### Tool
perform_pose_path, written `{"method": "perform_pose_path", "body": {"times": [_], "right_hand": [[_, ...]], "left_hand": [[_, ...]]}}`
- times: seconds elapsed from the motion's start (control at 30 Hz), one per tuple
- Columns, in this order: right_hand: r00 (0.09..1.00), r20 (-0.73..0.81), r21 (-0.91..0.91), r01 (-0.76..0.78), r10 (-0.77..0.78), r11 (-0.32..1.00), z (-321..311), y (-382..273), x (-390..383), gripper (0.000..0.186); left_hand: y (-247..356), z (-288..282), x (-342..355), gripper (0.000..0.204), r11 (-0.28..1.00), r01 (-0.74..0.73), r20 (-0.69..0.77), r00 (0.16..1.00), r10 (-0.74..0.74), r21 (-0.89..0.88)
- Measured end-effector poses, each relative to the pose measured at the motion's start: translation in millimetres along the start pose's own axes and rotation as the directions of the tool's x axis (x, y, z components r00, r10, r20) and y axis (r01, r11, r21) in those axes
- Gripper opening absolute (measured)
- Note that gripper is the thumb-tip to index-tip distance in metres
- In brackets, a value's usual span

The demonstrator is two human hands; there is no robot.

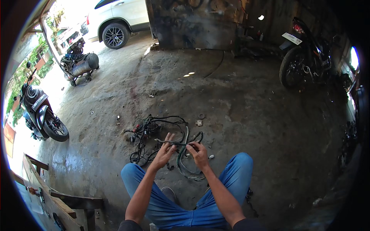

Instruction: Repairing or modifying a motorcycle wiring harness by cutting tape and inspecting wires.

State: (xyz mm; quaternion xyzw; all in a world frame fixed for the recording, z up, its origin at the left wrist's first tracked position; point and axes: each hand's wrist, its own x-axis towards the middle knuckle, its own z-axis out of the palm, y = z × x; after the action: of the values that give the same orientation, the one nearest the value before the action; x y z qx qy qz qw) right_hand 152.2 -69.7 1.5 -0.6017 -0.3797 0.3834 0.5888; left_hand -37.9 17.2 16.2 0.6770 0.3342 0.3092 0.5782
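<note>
A black wiring harness (145, 126) lies in a tangle on the floor in front of me, with loose loops running to the right. One dark branch of it is lifted between my hands. My right hand (199, 154) pinches this branch between thumb and fingertips. My left hand (165, 152) has it running across its partly stretched fingers, above the thumb, and a pale frayed end sticks out on the left. Below the hands, a greyish cable loop (181, 169) curves over the floor. Exactly how the left fingers grip the branch is hard to make out.
Beyond the harness lie a small ring (201, 116) and a pale square piece (199, 123). Motorcycles stand at left (46, 115) and far right (298, 61). An air compressor (83, 65) and a white car (119, 17) are farther back. A wooden bench (73, 200) is at lower left.
</note>
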Motion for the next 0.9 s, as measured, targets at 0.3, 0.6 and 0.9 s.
{"method": "perform_pose_path", "body": {"times": [0.3, 0.6, 0.9], "right_hand": [[0.947, 0.061, -0.232, 0.320, -0.315, 0.918, 2.9, -0.3, -5.5, 0.024], [0.859, 0.099, -0.459, 0.487, -0.502, 0.743, 0.2, -18.6, -7.7, 0.018], [0.976, -0.130, -0.210, 0.146, -0.176, 0.967, -13.1, 17.7, 0.2, 0.015]], "left_hand": [[23.7, 4.0, -15.3, 0.033, 0.936, 0.351, 0.170, 0.925, -0.341, -0.033], [51.8, -63.4, -0.2, 0.032, 0.040, 0.493, 0.454, 0.828, -0.330, -0.869], [81.1, -118.8, 7.1, 0.063, 0.994, 0.091, -0.220, 0.973, -0.073, 0.069]]}}
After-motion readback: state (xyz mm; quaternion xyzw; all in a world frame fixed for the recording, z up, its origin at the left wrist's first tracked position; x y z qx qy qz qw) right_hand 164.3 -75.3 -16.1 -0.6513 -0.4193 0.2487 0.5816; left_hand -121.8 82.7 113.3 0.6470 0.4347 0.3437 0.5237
